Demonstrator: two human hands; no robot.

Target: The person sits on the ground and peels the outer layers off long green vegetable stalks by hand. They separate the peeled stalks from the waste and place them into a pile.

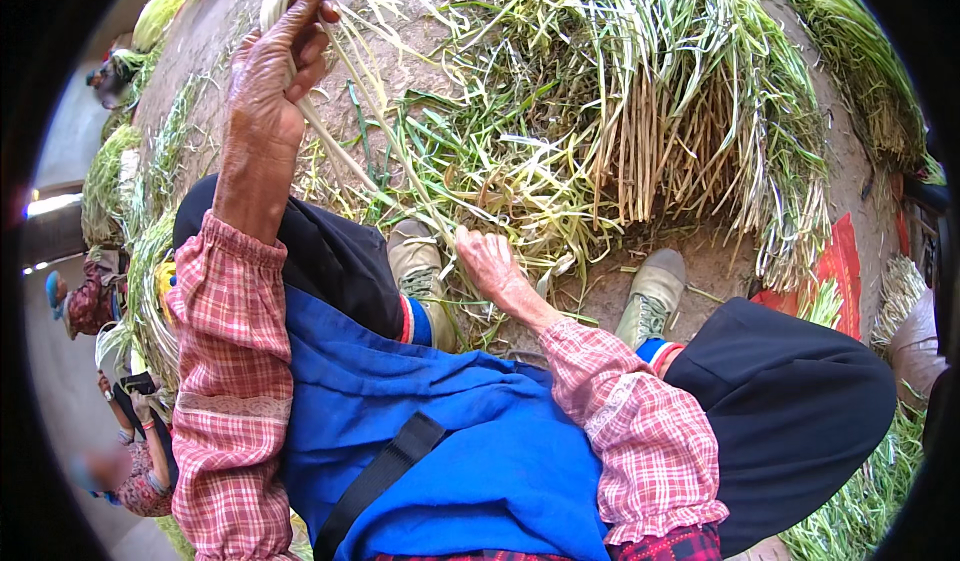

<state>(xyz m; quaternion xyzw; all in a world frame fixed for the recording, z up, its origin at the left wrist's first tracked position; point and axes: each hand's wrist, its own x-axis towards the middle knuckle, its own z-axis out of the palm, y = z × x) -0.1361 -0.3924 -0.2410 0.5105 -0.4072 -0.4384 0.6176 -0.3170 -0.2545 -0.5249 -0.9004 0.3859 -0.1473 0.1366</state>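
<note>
My left hand (274,88) is raised at the upper left, its fingers closed on a bunch of pale peeled plant stems (330,143). White ribbon-like leaf strips (390,32) trail from the bunch beyond my fingers. Lower down, between my shoes, my right hand (489,267) pinches a thin stem (405,162) that runs up toward the left hand. Its fingertips partly hide what they grip. Loose torn green and yellow leaves (517,193) litter the ground just past the right hand. A heap of long-leaved stalks (660,141) lies ahead, brown stem ends facing me.
My shoes (420,272) flank the litter. A red woven sheet (840,276) lies at the right, near another green heap (855,58). More bundles (112,186) line the left, where other people (139,478) sit. A person's knee (919,343) shows at the right edge.
</note>
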